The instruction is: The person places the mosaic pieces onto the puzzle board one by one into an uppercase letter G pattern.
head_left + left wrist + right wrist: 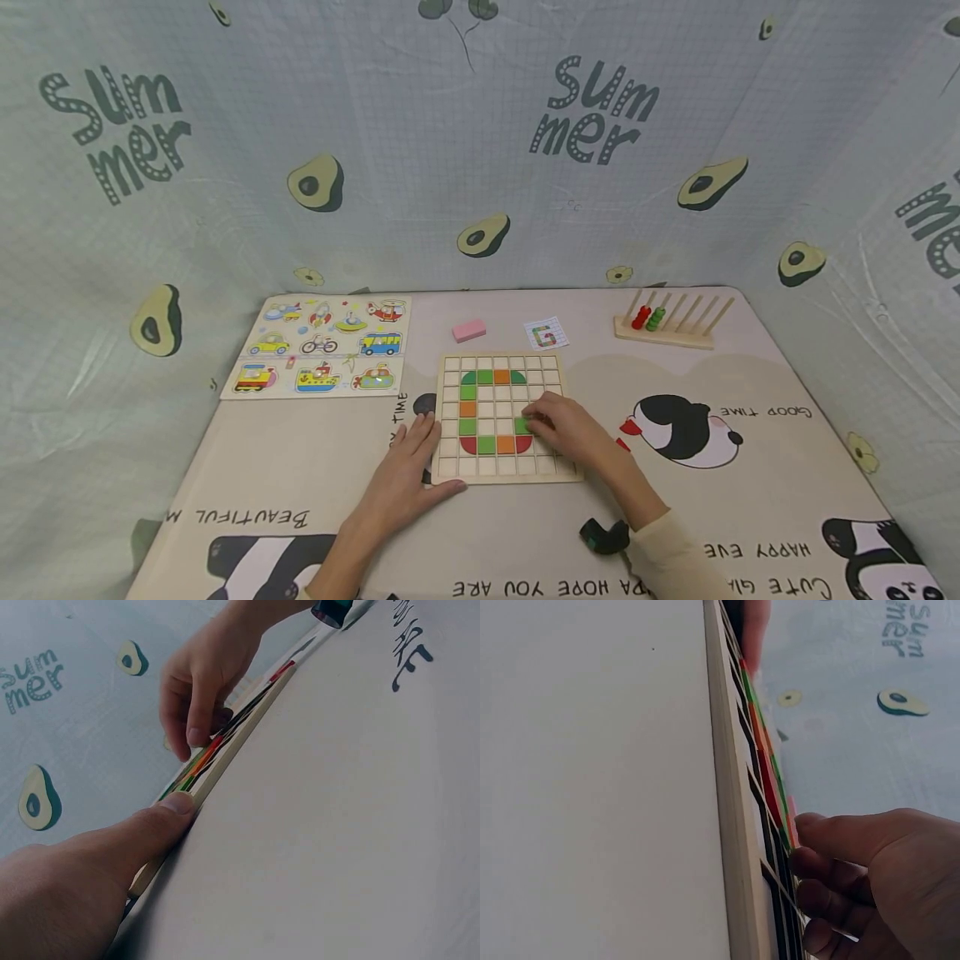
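Leftmost, at the table's (247, 450) far left corner, lies a vehicle puzzle board (321, 346). Nearer the front edge, the left hand (405, 479) lies flat with fingers straight and close together, its thumb tip pressing the left edge of the wooden grid board (504, 475) at mid-table. On the board's right half, the right hand (564, 425) curls its fingers down onto a green tile (521, 425); it seems to pinch it, though the fingers hide the contact. Beyond the board lie a pink block (468, 330), a pattern card (545, 334) and, by the far right corner, a peg rack (671, 321). The cloth reads "GOOD TIME"; the backdrop reads "Summer".
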A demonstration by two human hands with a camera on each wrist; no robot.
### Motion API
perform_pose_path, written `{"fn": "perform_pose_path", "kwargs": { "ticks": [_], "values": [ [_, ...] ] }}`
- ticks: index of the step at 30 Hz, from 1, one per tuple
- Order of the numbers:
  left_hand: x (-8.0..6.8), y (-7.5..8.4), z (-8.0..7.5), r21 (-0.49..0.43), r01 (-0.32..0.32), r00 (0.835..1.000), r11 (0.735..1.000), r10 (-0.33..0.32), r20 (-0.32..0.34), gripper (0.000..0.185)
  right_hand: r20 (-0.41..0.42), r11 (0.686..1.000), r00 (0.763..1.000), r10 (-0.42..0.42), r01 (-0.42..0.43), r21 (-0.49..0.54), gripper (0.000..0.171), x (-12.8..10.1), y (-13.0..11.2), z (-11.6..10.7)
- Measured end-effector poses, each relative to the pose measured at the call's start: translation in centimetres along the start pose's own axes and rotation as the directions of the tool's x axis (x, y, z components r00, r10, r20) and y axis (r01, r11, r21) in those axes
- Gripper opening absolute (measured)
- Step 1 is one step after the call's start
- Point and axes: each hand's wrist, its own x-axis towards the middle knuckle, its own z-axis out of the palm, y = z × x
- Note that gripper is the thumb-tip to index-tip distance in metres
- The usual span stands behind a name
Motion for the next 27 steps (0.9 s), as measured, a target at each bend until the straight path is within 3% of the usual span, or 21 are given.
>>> {"fn": "perform_pose_path", "kwargs": {
  "ticks": [13, 21, 27],
  "values": [
    [0.0, 0.1, -0.1, -0.002, -0.001, 1.000, 1.000, 0.001, -0.002, 0.097, -0.053, 0.994, 0.995, 0.090, -0.087, 0.061, 0.021, -1.1, 0.4, -1.4],
    [0.0, 0.1, -0.1, -0.007, 0.001, 1.000, 1.000, -0.001, 0.000, 0.098, -0.106, 0.998, 0.993, 0.056, -0.052, 0.042, 0.022, -1.9, 1.5, -2.5],
    [0.0, 0.1, 0.0, -0.002, 0.003, 1.000, 1.000, -0.003, 0.001, 0.098, -0.131, 0.997, 0.988, 0.076, -0.072, 0.036, 0.023, -2.8, 2.5, -3.1]
  ]
}}
